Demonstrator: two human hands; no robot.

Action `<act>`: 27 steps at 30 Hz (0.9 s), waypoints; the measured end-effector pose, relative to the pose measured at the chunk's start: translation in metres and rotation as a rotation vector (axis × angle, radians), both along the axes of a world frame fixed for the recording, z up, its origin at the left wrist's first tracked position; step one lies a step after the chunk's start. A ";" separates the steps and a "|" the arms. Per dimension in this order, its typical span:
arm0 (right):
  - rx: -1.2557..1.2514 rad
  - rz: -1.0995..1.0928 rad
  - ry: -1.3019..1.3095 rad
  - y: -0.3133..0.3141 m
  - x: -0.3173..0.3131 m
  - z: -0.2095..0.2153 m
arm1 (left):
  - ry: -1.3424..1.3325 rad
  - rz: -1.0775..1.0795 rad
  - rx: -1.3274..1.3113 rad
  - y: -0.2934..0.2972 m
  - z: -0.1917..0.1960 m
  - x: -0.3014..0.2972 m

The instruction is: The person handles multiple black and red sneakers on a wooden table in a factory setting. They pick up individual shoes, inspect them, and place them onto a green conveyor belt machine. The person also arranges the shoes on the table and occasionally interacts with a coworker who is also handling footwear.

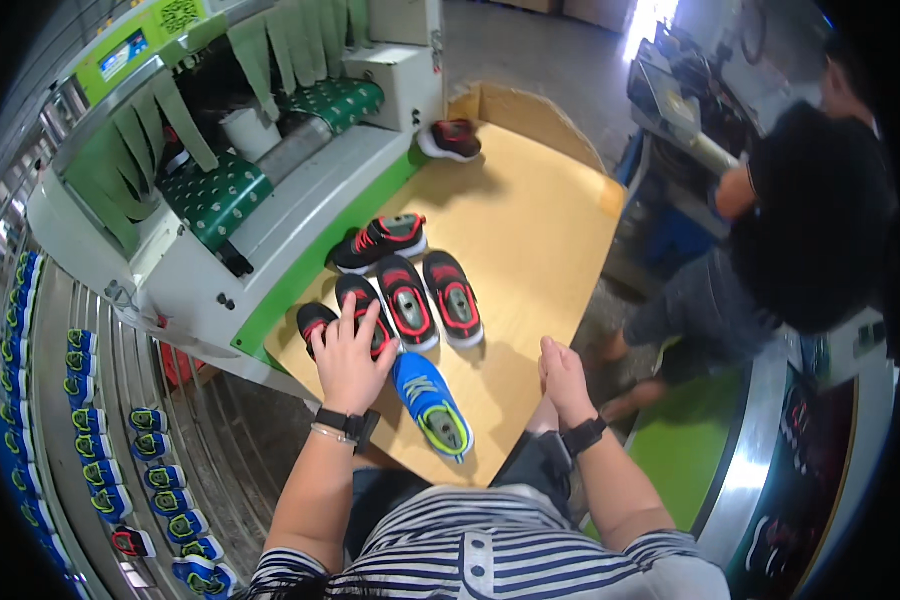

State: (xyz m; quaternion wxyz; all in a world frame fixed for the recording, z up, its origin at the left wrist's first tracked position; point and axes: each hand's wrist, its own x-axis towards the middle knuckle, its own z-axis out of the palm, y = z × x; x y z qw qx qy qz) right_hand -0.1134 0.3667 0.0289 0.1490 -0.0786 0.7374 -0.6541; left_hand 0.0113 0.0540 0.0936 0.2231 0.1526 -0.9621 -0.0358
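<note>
My left hand (350, 355) lies with fingers spread on two black-and-red shoes (345, 318) at the near left of a tan cardboard-covered table (530, 230). A blue shoe with a yellow-green sole (432, 403) sits just right of that hand. Two more black-and-red shoes (430, 298) lie sole-up side by side beyond it, and another (378, 242) lies on its side farther back. My right hand (564, 378) rests at the table's near right edge, fingers together, holding nothing.
One dark shoe (450, 139) sits at the outlet of a white-and-green conveyor machine (270, 190) with hanging green strips. Racks of blue shoes (100, 440) run along the left. A person in black (800, 220) stands at the right beside another machine.
</note>
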 end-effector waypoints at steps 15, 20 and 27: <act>0.728 0.155 0.575 -0.207 -0.327 0.096 | -0.005 -0.004 0.045 -0.002 0.013 -0.012; 0.739 0.116 0.502 -0.243 -0.333 0.034 | -0.032 0.010 0.076 -0.003 0.014 -0.010; 0.736 0.324 0.592 -0.170 -0.239 0.047 | -0.011 0.016 0.072 -0.004 0.013 -0.008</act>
